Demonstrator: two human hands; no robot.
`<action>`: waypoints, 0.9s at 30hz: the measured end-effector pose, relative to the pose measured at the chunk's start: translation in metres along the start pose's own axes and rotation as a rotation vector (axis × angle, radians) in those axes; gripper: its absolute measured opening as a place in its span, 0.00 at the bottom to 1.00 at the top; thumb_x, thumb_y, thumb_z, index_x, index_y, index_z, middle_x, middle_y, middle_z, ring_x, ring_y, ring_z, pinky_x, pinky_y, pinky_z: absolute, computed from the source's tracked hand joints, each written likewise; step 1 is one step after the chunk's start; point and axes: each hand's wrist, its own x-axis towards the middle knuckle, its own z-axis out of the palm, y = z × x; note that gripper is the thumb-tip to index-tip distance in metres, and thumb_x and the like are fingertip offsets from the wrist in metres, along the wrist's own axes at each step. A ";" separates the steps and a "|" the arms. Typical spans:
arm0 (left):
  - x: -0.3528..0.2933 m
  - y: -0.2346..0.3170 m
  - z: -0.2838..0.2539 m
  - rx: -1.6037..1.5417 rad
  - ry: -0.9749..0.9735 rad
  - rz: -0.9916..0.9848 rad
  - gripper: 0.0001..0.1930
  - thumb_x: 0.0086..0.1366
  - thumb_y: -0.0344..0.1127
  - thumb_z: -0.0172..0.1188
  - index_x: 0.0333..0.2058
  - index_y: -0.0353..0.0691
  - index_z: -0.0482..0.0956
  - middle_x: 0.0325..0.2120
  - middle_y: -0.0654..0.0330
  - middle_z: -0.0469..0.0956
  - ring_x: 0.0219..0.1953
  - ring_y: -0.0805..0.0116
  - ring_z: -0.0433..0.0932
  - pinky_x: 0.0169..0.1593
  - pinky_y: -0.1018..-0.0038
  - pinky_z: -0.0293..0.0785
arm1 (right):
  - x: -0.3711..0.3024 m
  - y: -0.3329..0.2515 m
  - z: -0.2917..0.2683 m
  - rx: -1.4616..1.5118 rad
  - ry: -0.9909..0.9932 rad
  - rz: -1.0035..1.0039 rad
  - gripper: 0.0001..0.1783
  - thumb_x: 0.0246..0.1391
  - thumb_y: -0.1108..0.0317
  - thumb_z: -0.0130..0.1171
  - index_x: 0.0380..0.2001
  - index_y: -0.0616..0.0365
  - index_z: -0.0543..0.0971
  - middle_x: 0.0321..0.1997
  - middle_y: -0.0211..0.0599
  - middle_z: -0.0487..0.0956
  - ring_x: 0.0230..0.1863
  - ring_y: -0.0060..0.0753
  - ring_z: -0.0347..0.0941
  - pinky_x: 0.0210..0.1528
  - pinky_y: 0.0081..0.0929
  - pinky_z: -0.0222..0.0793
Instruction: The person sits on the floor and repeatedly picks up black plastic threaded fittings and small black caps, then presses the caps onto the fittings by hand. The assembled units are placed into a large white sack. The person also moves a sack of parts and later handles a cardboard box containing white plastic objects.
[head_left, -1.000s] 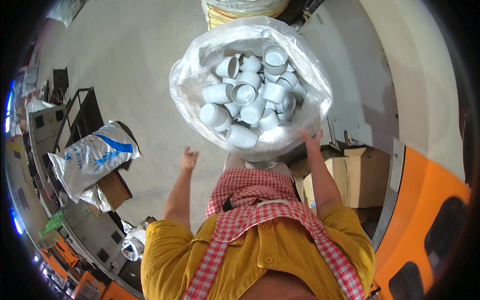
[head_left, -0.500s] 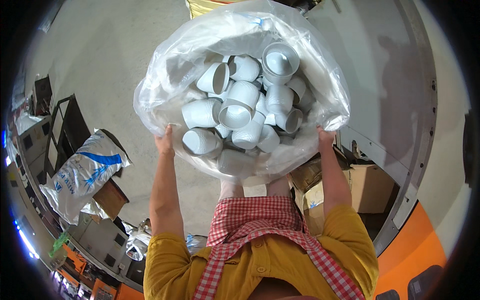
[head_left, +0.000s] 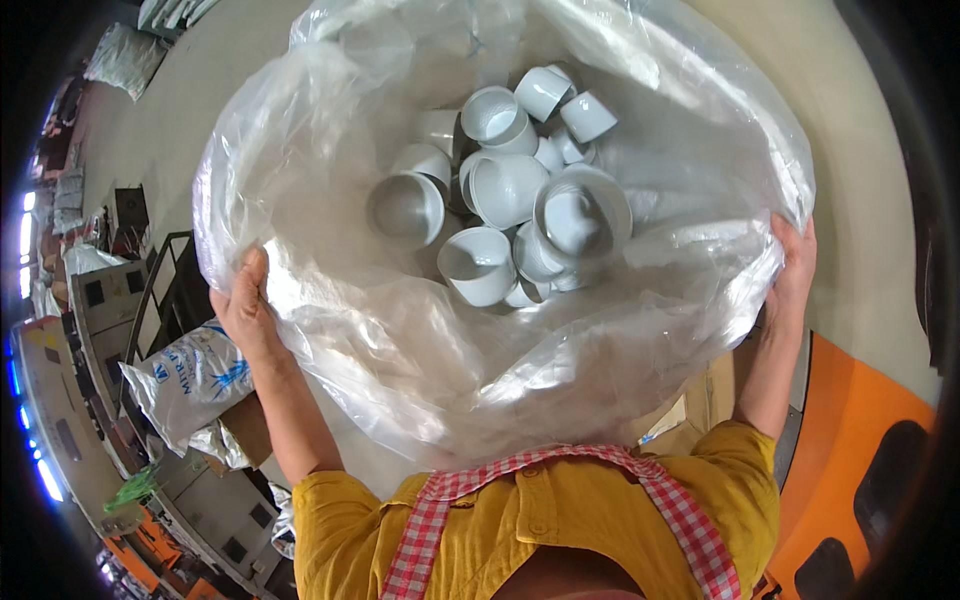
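A big clear plastic bag [head_left: 430, 370] hangs wide-mouthed before me, held up by its rim. My left hand [head_left: 243, 297] grips the rim on the left, thumb up and fingers wrapped in the film. On the right side my right hand [head_left: 792, 262] is closed on the rim, its fingers partly behind the plastic. Several pale grey-white plastic pots [head_left: 508, 190] lie jumbled inside the bag, some with mouths up, others tilted or on their sides. Layers beneath them are hidden.
To the left lies a white printed sack [head_left: 190, 385] beside a dark metal frame [head_left: 165, 290]. A cardboard box [head_left: 700, 400] shows below the bag at right. An orange machine panel [head_left: 850, 430] stands at the far right. Another filled sack [head_left: 125, 60] rests at the upper left.
My hands have moved apart and up, bringing the bag closer and stretching its mouth wider. The pots have tumbled into a new arrangement and sit deeper in the bag.
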 end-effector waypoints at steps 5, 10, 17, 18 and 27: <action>-0.009 -0.090 0.012 0.315 0.017 -0.337 0.19 0.56 0.31 0.60 0.45 0.28 0.73 0.40 0.52 0.77 0.42 0.62 0.75 0.47 0.70 0.69 | 0.018 0.084 -0.037 -0.357 0.083 0.004 0.27 0.45 0.72 0.57 0.51 0.66 0.68 0.45 0.45 0.74 0.48 0.33 0.71 0.47 0.30 0.67; 0.011 -0.109 0.040 0.143 -0.182 -0.195 0.13 0.56 0.28 0.55 0.39 0.28 0.74 0.33 0.54 0.77 0.34 0.65 0.75 0.40 0.70 0.70 | 0.079 0.113 0.015 -0.449 0.193 0.013 0.17 0.42 0.76 0.57 0.39 0.68 0.70 0.37 0.42 0.74 0.37 0.34 0.70 0.40 0.32 0.68; -0.008 0.060 0.038 -0.257 -0.096 0.181 0.02 0.57 0.26 0.57 0.29 0.35 0.74 0.23 0.69 0.72 0.25 0.81 0.67 0.29 0.82 0.64 | 0.042 -0.064 0.018 -0.034 0.118 -0.202 0.18 0.43 0.82 0.55 0.41 0.68 0.69 0.36 0.47 0.75 0.35 0.41 0.73 0.38 0.35 0.72; -0.025 0.062 0.033 -0.352 -0.085 0.215 0.03 0.58 0.27 0.56 0.30 0.35 0.75 0.24 0.68 0.74 0.26 0.80 0.69 0.30 0.80 0.65 | 0.031 -0.069 0.009 -0.033 0.134 -0.205 0.19 0.43 0.82 0.55 0.43 0.67 0.69 0.38 0.48 0.75 0.37 0.42 0.74 0.38 0.35 0.73; -0.114 -0.232 -0.021 0.496 -0.107 -0.362 0.17 0.54 0.31 0.59 0.42 0.29 0.75 0.32 0.47 0.80 0.36 0.60 0.79 0.41 0.68 0.73 | 0.025 0.127 -0.081 -0.871 0.167 0.032 0.55 0.40 0.52 0.68 0.62 0.70 0.50 0.62 0.62 0.58 0.62 0.55 0.58 0.63 0.39 0.55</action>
